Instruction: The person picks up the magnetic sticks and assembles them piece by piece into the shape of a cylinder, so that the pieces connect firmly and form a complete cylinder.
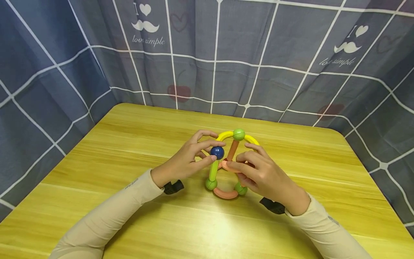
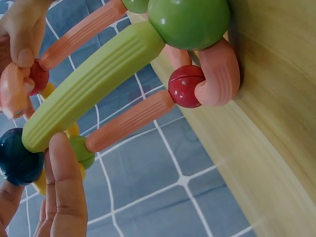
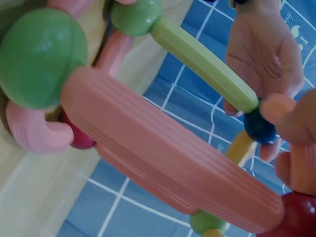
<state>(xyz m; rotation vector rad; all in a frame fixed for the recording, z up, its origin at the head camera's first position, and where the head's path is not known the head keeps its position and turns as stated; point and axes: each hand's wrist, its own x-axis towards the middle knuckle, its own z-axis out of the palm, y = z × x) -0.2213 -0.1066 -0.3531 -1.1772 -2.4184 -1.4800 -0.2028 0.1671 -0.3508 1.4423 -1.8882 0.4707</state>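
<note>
A frame of ball-and-rod building pieces stands on the table. My left hand (image 1: 184,157) pinches a dark blue ball (image 1: 217,152) between thumb and forefinger. That ball sits atop a light green rod (image 1: 214,171), which rises from a green ball (image 1: 211,184). My right hand (image 1: 263,173) pinches a short peach curved rod (image 1: 231,167), one end close to the blue ball. A red ball (image 3: 298,215) tops the long pink rod (image 3: 173,150) on the right side. At the back, yellow curved rods (image 1: 225,135) meet a green ball (image 1: 239,134). Below, a curved pink rod (image 1: 225,194) joins the base balls.
The wood-grain table (image 1: 129,126) extends around the frame. Behind it and at both sides hangs a blue-grey curtain (image 1: 194,72) with white grid lines. Dark wrist straps (image 1: 174,187) show under the beige sleeves (image 1: 119,201).
</note>
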